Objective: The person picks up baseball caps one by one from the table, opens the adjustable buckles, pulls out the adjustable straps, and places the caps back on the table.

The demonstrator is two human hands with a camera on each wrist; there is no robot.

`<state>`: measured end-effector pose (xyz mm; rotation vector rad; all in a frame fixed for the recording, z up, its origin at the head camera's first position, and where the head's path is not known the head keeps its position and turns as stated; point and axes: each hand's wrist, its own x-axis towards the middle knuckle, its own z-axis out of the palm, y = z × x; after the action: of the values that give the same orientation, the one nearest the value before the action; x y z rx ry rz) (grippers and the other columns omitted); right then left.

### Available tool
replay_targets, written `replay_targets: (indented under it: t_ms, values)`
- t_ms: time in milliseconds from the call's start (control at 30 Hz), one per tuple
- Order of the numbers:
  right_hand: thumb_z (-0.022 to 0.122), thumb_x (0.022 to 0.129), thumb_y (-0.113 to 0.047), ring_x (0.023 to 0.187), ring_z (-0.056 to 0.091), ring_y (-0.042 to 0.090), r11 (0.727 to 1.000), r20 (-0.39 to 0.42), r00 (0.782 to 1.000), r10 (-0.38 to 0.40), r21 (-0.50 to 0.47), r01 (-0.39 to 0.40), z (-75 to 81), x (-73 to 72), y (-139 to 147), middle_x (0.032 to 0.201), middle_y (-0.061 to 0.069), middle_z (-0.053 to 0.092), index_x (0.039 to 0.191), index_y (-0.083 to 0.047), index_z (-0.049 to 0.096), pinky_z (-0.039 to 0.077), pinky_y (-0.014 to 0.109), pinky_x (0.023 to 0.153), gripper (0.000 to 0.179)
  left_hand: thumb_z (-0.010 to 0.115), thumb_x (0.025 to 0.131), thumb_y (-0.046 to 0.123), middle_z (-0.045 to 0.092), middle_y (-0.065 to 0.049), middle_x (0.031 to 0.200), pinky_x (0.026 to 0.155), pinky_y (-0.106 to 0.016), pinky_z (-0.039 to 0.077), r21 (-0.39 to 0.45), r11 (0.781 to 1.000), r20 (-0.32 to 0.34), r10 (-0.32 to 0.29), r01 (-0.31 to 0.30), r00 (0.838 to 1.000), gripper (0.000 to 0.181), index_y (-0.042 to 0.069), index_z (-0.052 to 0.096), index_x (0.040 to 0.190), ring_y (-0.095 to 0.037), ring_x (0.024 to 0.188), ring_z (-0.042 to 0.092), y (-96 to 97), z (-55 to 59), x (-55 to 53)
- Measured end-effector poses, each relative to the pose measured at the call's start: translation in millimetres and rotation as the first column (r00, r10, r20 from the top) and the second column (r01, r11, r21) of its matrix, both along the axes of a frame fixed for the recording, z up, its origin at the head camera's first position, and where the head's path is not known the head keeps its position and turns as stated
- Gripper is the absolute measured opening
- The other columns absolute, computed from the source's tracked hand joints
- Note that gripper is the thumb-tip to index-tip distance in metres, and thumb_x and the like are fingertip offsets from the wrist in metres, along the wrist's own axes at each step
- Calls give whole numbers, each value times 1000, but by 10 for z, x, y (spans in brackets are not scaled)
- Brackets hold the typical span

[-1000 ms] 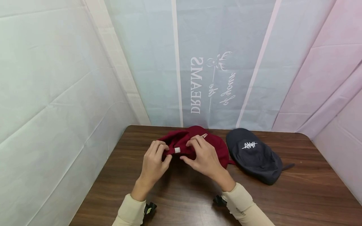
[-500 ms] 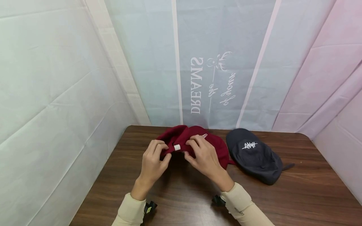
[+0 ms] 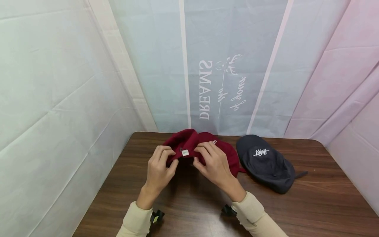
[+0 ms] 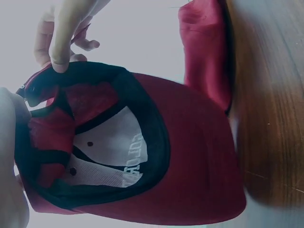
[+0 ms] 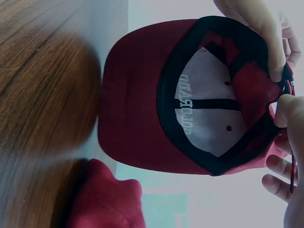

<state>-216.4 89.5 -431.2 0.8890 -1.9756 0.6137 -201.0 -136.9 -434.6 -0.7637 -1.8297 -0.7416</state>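
Observation:
A dark red baseball cap (image 3: 181, 137) is held up at its back edge, its white label (image 3: 185, 152) between the two hands. My left hand (image 3: 160, 165) pinches the strap end on one side of the back opening, and my right hand (image 3: 214, 164) pinches the other side. In the left wrist view the inside of the cap shows, with a black sweatband (image 4: 154, 142) and the brim (image 4: 202, 152) pointing away from the hands. The right wrist view shows a thin loose strap end (image 5: 292, 171) beside the right fingers. Whether the strap is fastened cannot be told.
A second dark red cap (image 3: 232, 156) with pale lettering lies behind the right hand. To its right lies a dark navy cap (image 3: 266, 166) with white lettering, its strap (image 3: 301, 174) sticking out. The wooden table (image 3: 296, 214) ends at cloth walls (image 3: 165, 65).
The held cap's crown has risen and tilted up toward the back wall, its label moving slightly upward. Both hands keep nearly the same place. The other two caps lie as before.

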Motion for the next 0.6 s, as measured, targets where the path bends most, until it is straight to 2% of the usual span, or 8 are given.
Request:
replay_targets:
  t_ms: [333, 600]
  values:
    - [69, 87, -12, 83, 60, 22, 999, -41, 999, 26, -35, -27, 127, 66, 9, 102, 7, 71, 102, -6, 72, 57, 36, 73, 16, 68, 89, 0, 66, -15, 100, 64, -37, 56, 1, 1000, -33, 9, -9, 999, 10, -2, 67, 98, -25, 82, 63, 6, 84, 14]
    - [67, 86, -13, 84, 62, 21, 997, -55, 998, 31, -62, -34, 203, 112, 28, 102, 6, 72, 102, -7, 74, 56, 35, 68, 18, 69, 90, 3, 67, -15, 100, 56, -34, 55, 4, 1000, -10, 18, -18, 1000, 10, -1, 68, 100, -23, 74, 67, 30, 116, 50]
